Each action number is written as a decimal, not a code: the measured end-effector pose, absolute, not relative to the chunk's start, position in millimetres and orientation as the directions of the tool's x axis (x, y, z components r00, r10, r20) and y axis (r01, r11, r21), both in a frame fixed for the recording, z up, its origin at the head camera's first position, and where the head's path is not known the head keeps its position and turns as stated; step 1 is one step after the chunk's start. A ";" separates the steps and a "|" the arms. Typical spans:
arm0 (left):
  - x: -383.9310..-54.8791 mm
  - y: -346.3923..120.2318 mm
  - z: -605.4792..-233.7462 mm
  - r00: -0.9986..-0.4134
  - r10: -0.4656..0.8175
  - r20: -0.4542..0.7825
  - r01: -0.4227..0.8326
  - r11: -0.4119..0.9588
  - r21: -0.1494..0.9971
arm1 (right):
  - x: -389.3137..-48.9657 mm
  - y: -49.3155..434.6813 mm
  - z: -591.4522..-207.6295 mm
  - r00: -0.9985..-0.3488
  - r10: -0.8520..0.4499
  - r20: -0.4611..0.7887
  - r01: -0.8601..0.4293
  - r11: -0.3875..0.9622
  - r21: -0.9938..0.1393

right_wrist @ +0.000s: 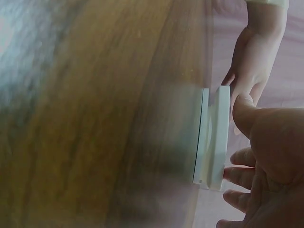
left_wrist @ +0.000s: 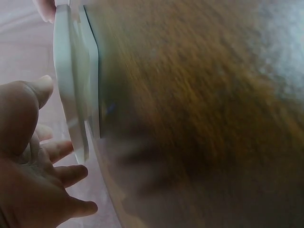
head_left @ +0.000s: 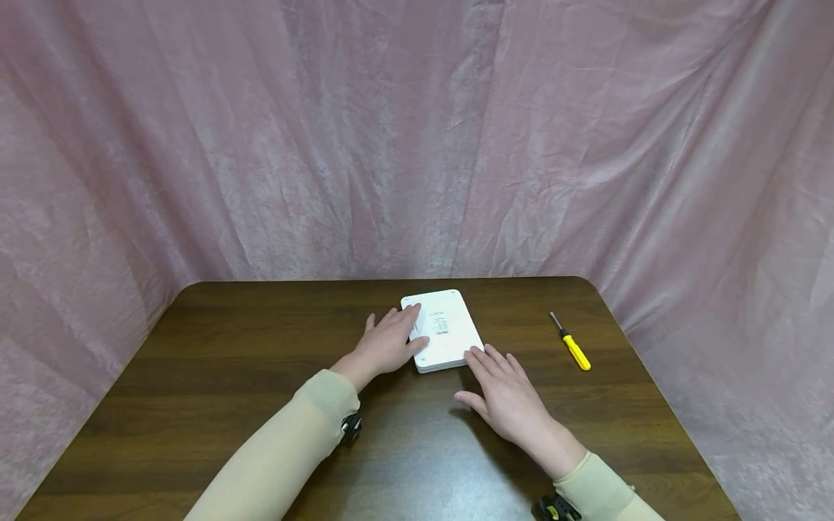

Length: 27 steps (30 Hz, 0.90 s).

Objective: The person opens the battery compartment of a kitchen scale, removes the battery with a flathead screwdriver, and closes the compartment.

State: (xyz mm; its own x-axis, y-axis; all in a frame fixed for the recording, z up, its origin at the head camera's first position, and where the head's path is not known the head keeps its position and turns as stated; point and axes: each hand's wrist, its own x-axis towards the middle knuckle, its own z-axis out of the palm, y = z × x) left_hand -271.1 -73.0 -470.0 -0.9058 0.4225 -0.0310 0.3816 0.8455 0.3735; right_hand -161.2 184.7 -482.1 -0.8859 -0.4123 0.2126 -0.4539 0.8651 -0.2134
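Observation:
A white, flat, rectangular device [head_left: 449,325] with rounded corners lies on the table, a printed label on its upper face. From the side, in the left wrist view, the white device [left_wrist: 66,71] shows a thick upper body above a thinner plate. My left hand [head_left: 387,344] lies along its left edge, fingers extended, with the thumb over the upper face. At the near right corner, the straight fingertips of my right hand [head_left: 508,398] touch the device. The right wrist view shows the right hand [right_wrist: 270,166] with fingers spread beside the white device [right_wrist: 218,137].
A screwdriver [head_left: 573,347] with a yellow handle lies to the right of the device, its tip pointing away. The dark brown wooden table [head_left: 247,362] has rounded far corners. Pink curtain cloth [head_left: 391,145] hangs behind and around the table.

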 end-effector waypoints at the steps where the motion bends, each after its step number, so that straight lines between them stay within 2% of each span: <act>1: -270.1 -73.2 -469.6 -0.906 0.423 -0.033 0.382 0.846 0.372 | -161.7 185.3 -482.2 -0.887 -0.410 0.213 -0.451 0.866 -0.214; 12: -257.1 -76.0 -467.4 -0.905 0.425 -0.032 0.391 0.858 0.333 | -167.6 190.7 -481.2 -0.902 -0.383 0.197 -0.423 0.875 -0.235; 21: -250.3 -77.6 -470.1 -0.898 0.439 0.007 0.430 0.876 0.219 | -175.9 193.3 -480.7 -0.913 -0.361 0.191 -0.401 0.880 -0.253; 27: -243.5 -79.6 -470.8 -0.890 0.454 0.031 0.451 0.871 0.194 | -182.4 194.6 -481.7 -0.916 -0.345 0.203 -0.390 0.884 -0.256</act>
